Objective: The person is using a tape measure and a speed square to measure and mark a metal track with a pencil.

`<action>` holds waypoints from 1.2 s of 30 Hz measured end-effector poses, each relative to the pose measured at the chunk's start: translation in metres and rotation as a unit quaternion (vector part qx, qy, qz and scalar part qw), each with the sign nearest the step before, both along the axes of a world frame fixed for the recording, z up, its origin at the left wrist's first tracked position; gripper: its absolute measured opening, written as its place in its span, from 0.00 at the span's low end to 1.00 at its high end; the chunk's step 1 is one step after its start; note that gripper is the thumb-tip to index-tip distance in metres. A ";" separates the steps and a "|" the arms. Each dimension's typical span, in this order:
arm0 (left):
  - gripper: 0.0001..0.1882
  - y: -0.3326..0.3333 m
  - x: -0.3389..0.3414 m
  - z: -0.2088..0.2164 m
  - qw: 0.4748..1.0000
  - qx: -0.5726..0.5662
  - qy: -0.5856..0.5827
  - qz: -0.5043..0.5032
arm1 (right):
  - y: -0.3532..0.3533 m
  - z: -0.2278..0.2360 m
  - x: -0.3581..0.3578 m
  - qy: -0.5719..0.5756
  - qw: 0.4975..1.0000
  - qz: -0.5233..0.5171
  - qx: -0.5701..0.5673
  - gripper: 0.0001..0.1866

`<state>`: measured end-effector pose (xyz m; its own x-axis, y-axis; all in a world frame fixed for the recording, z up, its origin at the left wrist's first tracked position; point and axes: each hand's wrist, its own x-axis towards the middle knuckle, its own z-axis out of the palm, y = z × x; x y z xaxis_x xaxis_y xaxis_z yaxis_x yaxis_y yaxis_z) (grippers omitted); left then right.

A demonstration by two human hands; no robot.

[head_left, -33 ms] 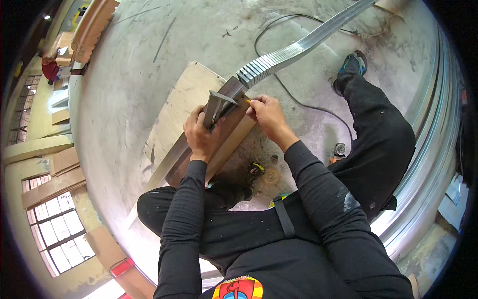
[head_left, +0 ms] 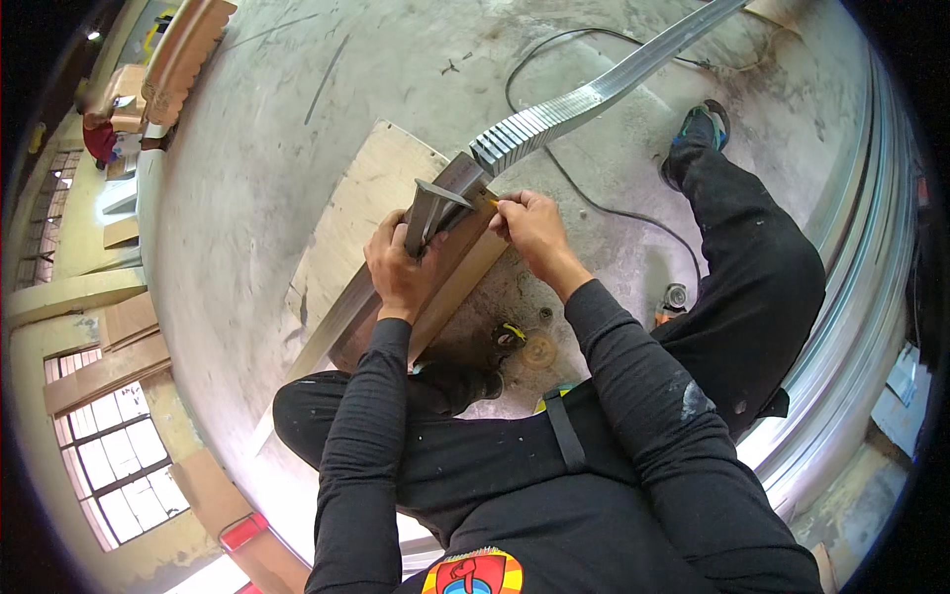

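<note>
The angled metal piece (head_left: 424, 213) sits in the left grip (head_left: 398, 265), its lower part between thumb and curled fingers, its upper part standing clear above them. The left grip is clasped around it. From its top, a narrow arm points across toward the right grip (head_left: 535, 233), ending a little short of it.

The right grip is pinched on a slim yellow item (head_left: 493, 202), thumb and forefinger closing on one end, the other fingers folded in. The tip of this item is at the brown side face near the upper end of the metal bar (head_left: 348, 305); whether it touches cannot be told.

The bar slants from the upper end down toward the left knee, passing beneath the left grip, with a wooden plank (head_left: 455, 294) along its right side and a plywood sheet (head_left: 361, 198) on the floor to its left. Just beyond the upper end is a curved metal tube (head_left: 534, 121) with a row of slits; whether the two join is unclear. A black and yellow tape measure (head_left: 510, 335) lies on the floor below the right grip, well apart from the angled metal piece.
</note>
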<state>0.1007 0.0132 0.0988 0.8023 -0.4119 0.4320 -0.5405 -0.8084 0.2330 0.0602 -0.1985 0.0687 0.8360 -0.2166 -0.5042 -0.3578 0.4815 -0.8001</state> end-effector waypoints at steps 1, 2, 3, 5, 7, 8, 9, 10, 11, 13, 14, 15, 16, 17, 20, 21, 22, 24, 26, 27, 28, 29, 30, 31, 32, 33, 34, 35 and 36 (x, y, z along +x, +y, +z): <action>0.23 0.000 0.001 -0.001 1.000 0.001 0.000 0.005 | 0.001 -0.003 0.000 0.001 1.000 0.007 -0.024 0.10; 0.23 0.000 0.001 -0.002 1.000 0.002 0.000 0.009 | 0.002 -0.006 0.000 0.002 0.999 0.014 -0.047 0.10; 0.23 0.000 0.002 -0.003 1.000 0.004 0.000 0.008 | 0.002 -0.009 0.000 0.002 0.999 0.013 -0.045 0.10; 0.24 0.000 0.002 -0.003 1.000 -0.004 0.005 0.005 | 0.004 -0.016 0.001 -0.023 0.996 0.025 -0.087 0.15; 0.24 -0.001 0.003 -0.003 1.000 -0.003 0.006 0.003 | 0.006 -0.019 0.003 -0.021 0.995 0.026 -0.097 0.15; 0.24 -0.002 0.003 -0.003 1.000 -0.003 0.007 0.003 | 0.007 -0.019 0.003 -0.020 0.994 0.029 -0.108 0.15; 0.24 -0.002 0.003 -0.003 1.000 -0.002 0.008 0.002 | 0.007 -0.019 0.003 -0.019 0.994 0.028 -0.107 0.15; 0.24 -0.002 0.003 -0.003 1.000 0.000 0.009 0.003 | 0.008 -0.017 0.002 -0.025 0.992 0.031 -0.117 0.15; 0.24 -0.001 0.003 -0.002 1.000 0.001 0.010 0.004 | 0.008 -0.015 0.002 -0.030 0.991 0.035 -0.127 0.15; 0.24 -0.002 0.003 -0.002 1.000 0.003 0.010 0.004 | 0.008 -0.013 0.003 -0.030 0.991 0.032 -0.129 0.15; 0.25 -0.003 0.003 -0.002 1.000 0.004 0.009 0.005 | 0.007 -0.012 0.003 -0.031 0.990 0.029 -0.132 0.14; 0.25 -0.004 0.003 -0.002 1.000 0.004 0.010 0.003 | 0.006 -0.012 0.002 -0.030 0.990 0.028 -0.132 0.14; 0.25 -0.003 0.002 -0.001 1.000 0.008 0.008 0.005 | 0.006 -0.011 0.002 -0.030 0.989 0.030 -0.140 0.15; 0.25 -0.003 0.002 -0.001 1.000 0.013 0.007 0.007 | 0.006 -0.009 0.002 -0.030 0.988 0.033 -0.148 0.15; 0.25 -0.002 0.002 0.000 1.000 0.014 0.021 0.008 | 0.007 -0.010 0.003 -0.033 0.989 0.030 -0.143 0.15; 0.25 -0.003 0.002 0.000 1.000 0.014 0.021 0.008 | 0.007 -0.011 0.003 -0.032 0.989 0.029 -0.143 0.15; 0.25 -0.003 0.002 -0.001 1.000 0.016 0.019 0.007 | 0.007 -0.012 0.003 -0.028 0.989 0.029 -0.140 0.15; 0.25 -0.003 0.002 -0.002 1.000 0.018 0.017 0.007 | 0.006 -0.013 0.003 -0.024 0.990 0.028 -0.138 0.15; 0.25 -0.002 0.002 -0.001 1.000 0.017 0.012 0.006 | 0.007 -0.012 0.004 -0.024 0.988 0.031 -0.148 0.15; 0.25 -0.002 0.002 -0.001 1.000 0.018 0.012 0.006 | 0.007 -0.011 0.004 -0.024 0.988 0.032 -0.148 0.15; 0.25 -0.002 0.002 -0.001 1.000 0.018 0.012 0.007 | 0.007 -0.010 0.003 -0.021 0.987 0.034 -0.154 0.15; 0.25 -0.001 0.002 -0.001 1.000 0.017 0.011 0.009 | 0.007 -0.009 0.003 -0.017 0.986 0.037 -0.160 0.16; 0.25 -0.001 0.002 -0.001 1.000 0.018 0.011 0.009 | 0.007 -0.008 0.004 -0.017 0.986 0.037 -0.160 0.16; 0.25 -0.003 0.002 -0.001 1.000 0.016 0.010 0.007 | 0.007 -0.010 0.004 -0.020 0.987 0.034 -0.158 0.16; 0.25 -0.004 0.002 -0.001 1.000 0.015 0.008 0.005 | 0.007 -0.011 0.004 -0.024 0.987 0.031 -0.156 0.16; 0.25 -0.005 0.002 -0.001 1.000 0.014 0.009 0.005 | 0.006 -0.013 0.004 -0.023 0.987 0.030 -0.156 0.16; 0.25 -0.004 0.002 -0.001 1.000 0.015 0.007 0.006 | 0.007 -0.013 0.005 -0.021 0.987 0.031 -0.158 0.16; 0.25 -0.004 0.002 -0.001 1.000 0.015 0.006 0.006 | 0.007 -0.013 0.005 -0.019 0.987 0.032 -0.159 0.16; 0.25 -0.004 0.002 -0.002 1.000 0.015 0.006 0.006 | 0.007 -0.012 0.005 -0.019 0.987 0.032 -0.159 0.16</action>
<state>0.1030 0.0095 0.0972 0.8124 -0.4149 0.4097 -0.5278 -0.8219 0.2143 0.0656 -0.1916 0.0563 0.8698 -0.3055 -0.3874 -0.3463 0.1811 -0.9205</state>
